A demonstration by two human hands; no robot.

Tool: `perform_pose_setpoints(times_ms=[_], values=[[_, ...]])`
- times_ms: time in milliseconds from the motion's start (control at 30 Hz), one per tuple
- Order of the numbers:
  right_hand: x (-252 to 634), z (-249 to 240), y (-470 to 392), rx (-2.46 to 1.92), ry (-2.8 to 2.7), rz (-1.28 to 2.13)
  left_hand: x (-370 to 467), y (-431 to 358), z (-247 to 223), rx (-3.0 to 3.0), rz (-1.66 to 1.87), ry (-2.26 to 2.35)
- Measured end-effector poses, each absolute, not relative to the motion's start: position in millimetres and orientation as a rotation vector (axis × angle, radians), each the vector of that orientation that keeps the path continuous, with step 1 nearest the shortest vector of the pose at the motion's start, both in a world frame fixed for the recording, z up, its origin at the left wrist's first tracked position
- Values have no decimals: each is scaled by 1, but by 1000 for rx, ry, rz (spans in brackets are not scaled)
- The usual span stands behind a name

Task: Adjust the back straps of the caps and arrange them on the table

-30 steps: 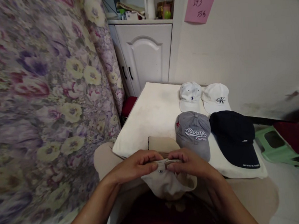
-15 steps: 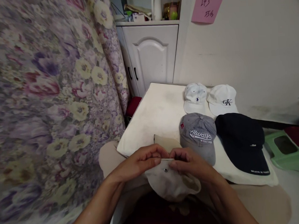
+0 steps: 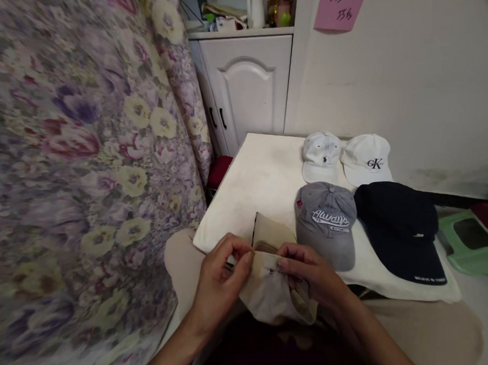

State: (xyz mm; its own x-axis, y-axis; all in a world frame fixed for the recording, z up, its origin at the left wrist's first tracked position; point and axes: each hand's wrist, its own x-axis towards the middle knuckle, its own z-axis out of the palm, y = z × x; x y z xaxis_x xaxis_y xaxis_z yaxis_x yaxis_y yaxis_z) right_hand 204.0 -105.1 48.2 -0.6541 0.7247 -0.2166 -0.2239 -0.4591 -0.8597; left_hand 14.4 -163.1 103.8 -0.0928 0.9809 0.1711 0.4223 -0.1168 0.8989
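The beige cap (image 3: 271,291) sits at the near edge of the white table (image 3: 260,176), over the person's lap, crumpled and soft, its crown sagging in folds with a small metal stud at the back and its stiff brim pointing away toward the table. The left hand (image 3: 220,275) pinches the cap's rim from the left, and the right hand (image 3: 311,272) grips the fabric from the right, fingers closed on it. Just beyond lies a grey cap (image 3: 327,221) with white script lettering.
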Motion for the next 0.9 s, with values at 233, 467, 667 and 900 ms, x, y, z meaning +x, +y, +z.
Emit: perform_pose_setpoints(times_ms=[233, 467, 667, 900], values=[[200, 42, -109, -734, -1215, 2078, 19, -181, 91, 1810, 987, 1664], [199, 42, -108, -720, -1358, 2002, 20, -174, 88, 1681, 959, 1676], [199, 40, -108, -735, -1398, 1978, 20, -173, 92, 1591, 1040, 1675], [199, 38, -106, -774, -1453, 1913, 23, -172, 93, 1697, 955, 1717]])
